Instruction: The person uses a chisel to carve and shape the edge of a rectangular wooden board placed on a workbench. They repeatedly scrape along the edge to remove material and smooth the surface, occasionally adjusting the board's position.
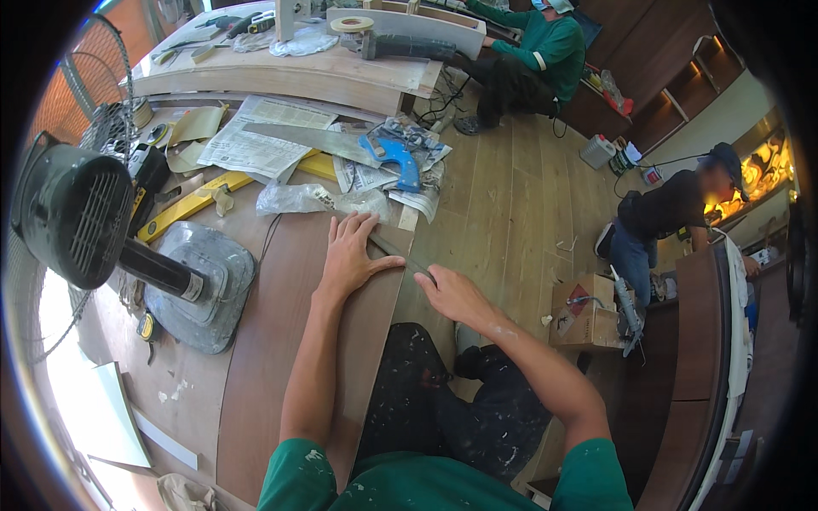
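Note:
My left hand (pixel 348 255) lies flat on a reddish-brown wood board (pixel 281 332), fingers spread and thumb stretched toward the board's right edge. Just past that edge, my right hand (pixel 453 295) is closed round the near end of a narrow grey metal file (pixel 414 265). The file slants across the board's edge near its far corner, close to my left thumb. Its handle is mostly hidden in my right fist. Crumpled clear plastic (pixel 319 199) rests just beyond my left fingertips.
A blue-handled saw (pixel 394 162) lies on newspaper (pixel 264 136) beyond the board. A yellow spirit level (pixel 192 204) and black fan (pixel 85 213) stand left. One person (pixel 541 51) works at the far bench, another (pixel 669 209) at right near a cardboard box (pixel 588 311).

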Demonstrator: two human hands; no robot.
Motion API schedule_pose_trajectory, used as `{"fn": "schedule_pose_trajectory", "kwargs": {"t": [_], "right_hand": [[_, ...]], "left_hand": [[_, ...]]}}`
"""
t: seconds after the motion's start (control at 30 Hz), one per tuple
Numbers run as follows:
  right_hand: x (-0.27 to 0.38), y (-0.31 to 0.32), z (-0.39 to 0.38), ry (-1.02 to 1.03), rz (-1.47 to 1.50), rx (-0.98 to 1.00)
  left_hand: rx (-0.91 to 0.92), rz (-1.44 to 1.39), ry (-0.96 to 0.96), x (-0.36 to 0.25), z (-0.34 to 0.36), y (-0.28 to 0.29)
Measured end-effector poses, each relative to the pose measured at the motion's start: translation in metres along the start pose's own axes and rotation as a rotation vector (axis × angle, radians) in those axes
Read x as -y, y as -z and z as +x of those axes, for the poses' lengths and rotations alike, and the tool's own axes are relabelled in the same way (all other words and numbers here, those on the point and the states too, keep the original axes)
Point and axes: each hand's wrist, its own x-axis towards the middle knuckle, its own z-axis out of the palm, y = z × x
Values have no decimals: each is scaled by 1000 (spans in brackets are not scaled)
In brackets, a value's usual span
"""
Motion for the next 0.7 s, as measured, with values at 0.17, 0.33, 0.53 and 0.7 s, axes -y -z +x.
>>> {"fn": "schedule_pose_trajectory", "kwargs": {"t": [0.17, 0.33, 0.53, 0.7], "right_hand": [[1, 4, 12, 15, -76, 5], [4, 7, 13, 4, -208, -9], [12, 18, 18, 15, -334, -25], [14, 23, 23, 17, -347, -30]], "left_hand": [[77, -43, -74, 5, 13, 3], [72, -45, -89, 2, 14, 5], [95, -39, -60, -1, 20, 4], [75, -52, -68, 2, 19, 0]]}}
